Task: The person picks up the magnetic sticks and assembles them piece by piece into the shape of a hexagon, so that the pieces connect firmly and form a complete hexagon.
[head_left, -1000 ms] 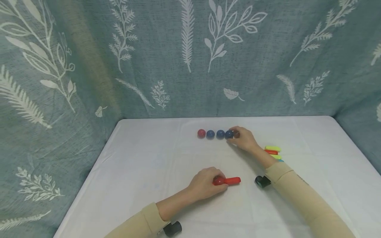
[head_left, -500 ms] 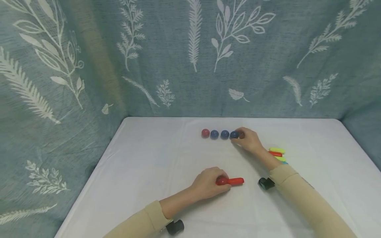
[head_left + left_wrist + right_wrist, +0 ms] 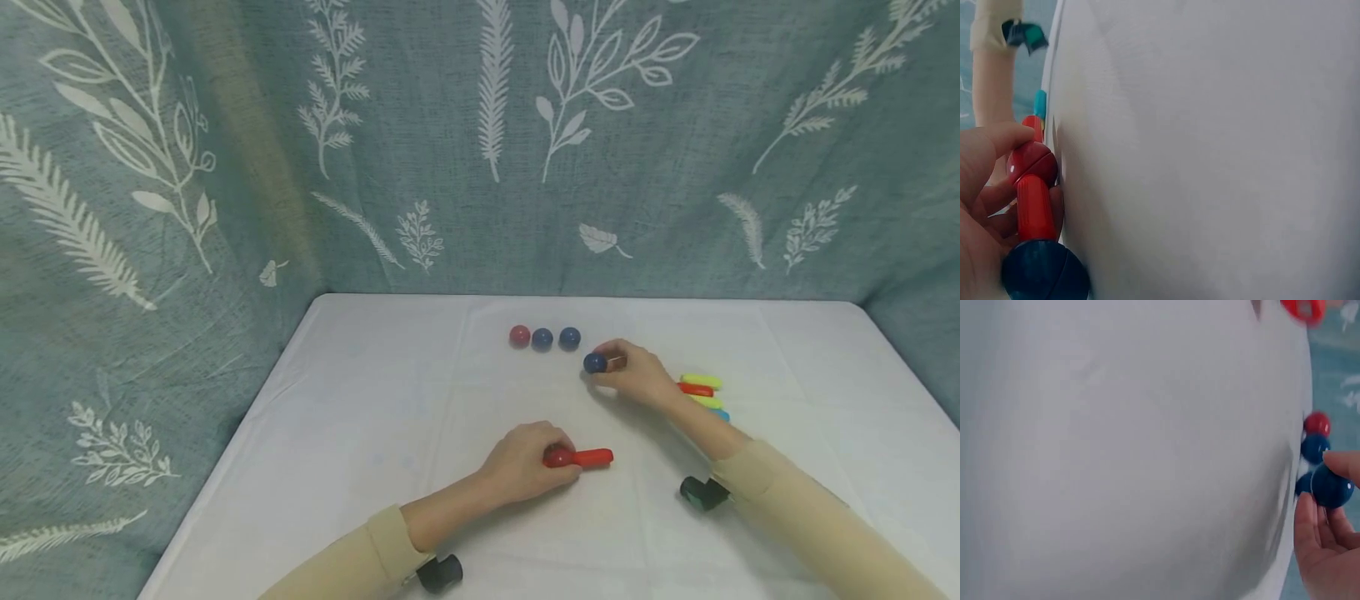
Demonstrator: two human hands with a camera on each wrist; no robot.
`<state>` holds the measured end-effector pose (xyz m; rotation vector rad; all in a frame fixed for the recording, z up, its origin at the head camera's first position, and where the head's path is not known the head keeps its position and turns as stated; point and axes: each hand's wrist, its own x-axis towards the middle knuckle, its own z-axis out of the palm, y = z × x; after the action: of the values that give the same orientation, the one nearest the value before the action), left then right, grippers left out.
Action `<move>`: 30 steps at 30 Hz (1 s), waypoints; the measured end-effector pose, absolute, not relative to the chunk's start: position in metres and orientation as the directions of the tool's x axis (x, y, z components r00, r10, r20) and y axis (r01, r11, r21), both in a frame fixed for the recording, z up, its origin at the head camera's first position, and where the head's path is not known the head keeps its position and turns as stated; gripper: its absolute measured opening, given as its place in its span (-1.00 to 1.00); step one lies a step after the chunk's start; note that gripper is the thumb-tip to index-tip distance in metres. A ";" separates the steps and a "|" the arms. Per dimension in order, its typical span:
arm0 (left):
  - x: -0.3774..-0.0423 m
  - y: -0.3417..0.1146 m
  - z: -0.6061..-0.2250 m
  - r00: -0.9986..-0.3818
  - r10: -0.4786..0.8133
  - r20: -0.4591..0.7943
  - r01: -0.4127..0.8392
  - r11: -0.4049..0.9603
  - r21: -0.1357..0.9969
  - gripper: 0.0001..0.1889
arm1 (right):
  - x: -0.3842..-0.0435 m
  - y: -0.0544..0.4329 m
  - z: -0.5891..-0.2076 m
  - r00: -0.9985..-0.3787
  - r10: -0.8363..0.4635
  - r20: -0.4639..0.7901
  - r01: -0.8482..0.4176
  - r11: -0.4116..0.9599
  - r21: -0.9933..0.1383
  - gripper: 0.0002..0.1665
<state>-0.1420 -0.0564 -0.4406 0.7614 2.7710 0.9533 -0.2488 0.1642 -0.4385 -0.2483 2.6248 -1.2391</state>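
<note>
My left hand (image 3: 528, 458) grips a red ball (image 3: 1034, 164) that has red rods joined to it. One red rod (image 3: 594, 458) sticks out to the right in the head view. In the left wrist view another red rod (image 3: 1036, 208) runs from that ball to a dark blue ball (image 3: 1044, 272), which is hidden in the head view. My right hand (image 3: 633, 372) pinches a dark blue ball (image 3: 595, 362) between thumb and fingers. It is in front of the row of balls at the back of the table.
At the back of the white table (image 3: 390, 375) stand a red ball (image 3: 520, 336) and two blue balls (image 3: 542, 338). Several coloured rods, including a yellow one (image 3: 702, 381) and a red one (image 3: 696, 389), lie behind my right forearm. A patterned cloth (image 3: 450, 225) hangs behind the table.
My right hand has taken the rightmost blue ball out of the row and drawn it toward me. The left hand keeps its hold on the red ball. The head view has shifted slightly.
</note>
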 end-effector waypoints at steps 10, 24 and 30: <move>-0.143 -0.068 -0.437 -0.887 0.457 0.059 0.383 0.660 0.646 -0.81 | -0.204 0.173 -0.439 -0.914 -0.369 -0.171 -0.077 0.569 -0.819 -0.48; -0.145 -0.076 -0.437 -0.894 0.442 0.071 0.378 0.662 0.647 -0.81 | -0.178 0.184 -0.440 -0.836 -0.529 -0.145 -0.133 0.452 -0.882 -0.54; -0.145 -0.076 -0.437 -0.894 0.443 0.073 0.382 0.664 0.643 -0.81 | -0.177 0.182 -0.441 -0.834 -0.534 -0.137 -0.139 0.445 -0.885 -0.54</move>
<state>-0.1455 -0.0763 -0.4371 0.6915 2.7836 1.0441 -0.1771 0.1825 -0.4408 -0.5697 2.3027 -1.3557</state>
